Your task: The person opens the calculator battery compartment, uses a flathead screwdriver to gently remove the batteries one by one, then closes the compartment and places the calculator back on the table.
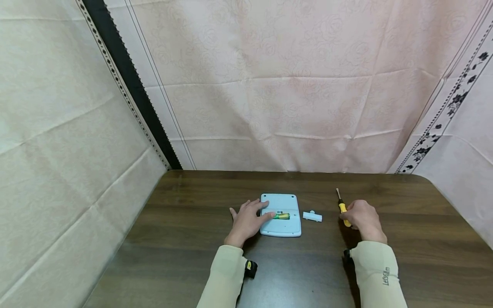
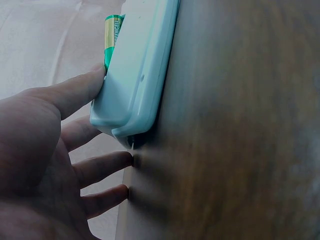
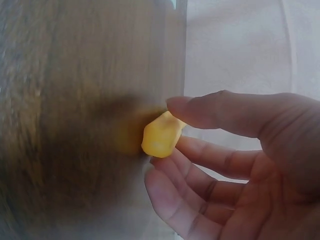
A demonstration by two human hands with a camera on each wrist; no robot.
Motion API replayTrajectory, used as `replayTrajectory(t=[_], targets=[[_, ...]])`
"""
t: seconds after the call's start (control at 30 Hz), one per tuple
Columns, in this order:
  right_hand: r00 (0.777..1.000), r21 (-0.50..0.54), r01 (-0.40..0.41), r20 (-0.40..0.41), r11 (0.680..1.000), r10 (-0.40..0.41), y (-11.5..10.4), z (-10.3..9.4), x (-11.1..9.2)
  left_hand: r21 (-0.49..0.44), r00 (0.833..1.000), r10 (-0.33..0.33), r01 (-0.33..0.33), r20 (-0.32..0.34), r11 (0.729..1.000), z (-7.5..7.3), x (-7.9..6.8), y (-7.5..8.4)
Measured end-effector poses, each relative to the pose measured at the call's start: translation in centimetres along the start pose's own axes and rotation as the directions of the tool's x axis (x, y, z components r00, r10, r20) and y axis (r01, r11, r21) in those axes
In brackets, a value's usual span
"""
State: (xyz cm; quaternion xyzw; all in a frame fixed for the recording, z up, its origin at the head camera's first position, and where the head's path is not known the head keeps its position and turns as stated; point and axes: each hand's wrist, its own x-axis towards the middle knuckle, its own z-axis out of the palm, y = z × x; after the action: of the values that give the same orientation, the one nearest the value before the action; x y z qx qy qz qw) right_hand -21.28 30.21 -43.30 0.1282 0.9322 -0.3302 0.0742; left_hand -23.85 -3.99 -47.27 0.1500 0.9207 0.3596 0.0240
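A light blue flat device [image 1: 281, 231] lies on the table with its battery compartment uncovered. Inside the compartment shows a green and gold battery [image 2: 113, 35]. My left hand [image 1: 247, 220] rests at the device's left side, thumb on its surface beside the battery and another finger at the upper left edge; the lower fingers are spread and fairly straight. To the right, my right hand [image 1: 363, 218] pinches the yellow handle of a screwdriver [image 1: 342, 208] between thumb and fingers. The screwdriver's metal tip points toward the far edge, low over the table.
A small light blue battery cover [image 1: 312, 216] lies just right of the device, between the two hands. The brown wooden table [image 1: 296, 273] ends at a far edge, with a pale patterned cloth [image 1: 292, 107] hanging behind and more cloth at the sides.
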Motion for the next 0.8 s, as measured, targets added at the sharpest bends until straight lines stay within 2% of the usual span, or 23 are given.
replayTrajectory(t=[0.2, 0.33, 0.47, 0.63, 0.8], targets=[[0.998, -0.041, 0.013, -0.056, 0.999, -0.015, -0.6, -0.4, -0.2, -0.001, 1.000, 0.001, -0.001, 0.002, 1.000, 0.0, 0.0, -0.1], [0.990, -0.037, 0.086, -0.107, 0.996, -0.090, -1.0, -0.2, -0.1, -0.001, 1.000, 0.001, -0.001, 0.000, 1.000, 0.0, 0.0, -0.2], [0.970, -0.033, 0.192, -0.146, 0.981, -0.195, -1.7, 0.4, -0.1, -0.002, 1.000, 0.004, -0.004, -0.002, 1.000, 0.0, 0.0, -0.2], [0.941, -0.014, 0.311, -0.140, 0.950, -0.309, -2.8, 1.4, -0.1, -0.005, 1.000, 0.002, -0.002, -0.002, 1.000, 0.0, 0.0, -0.2], [0.910, -0.007, 0.392, -0.145, 0.920, -0.389, -4.1, 2.5, -0.1, -0.010, 1.000, 0.002, -0.002, -0.002, 1.000, 0.0, 0.0, -0.1]])
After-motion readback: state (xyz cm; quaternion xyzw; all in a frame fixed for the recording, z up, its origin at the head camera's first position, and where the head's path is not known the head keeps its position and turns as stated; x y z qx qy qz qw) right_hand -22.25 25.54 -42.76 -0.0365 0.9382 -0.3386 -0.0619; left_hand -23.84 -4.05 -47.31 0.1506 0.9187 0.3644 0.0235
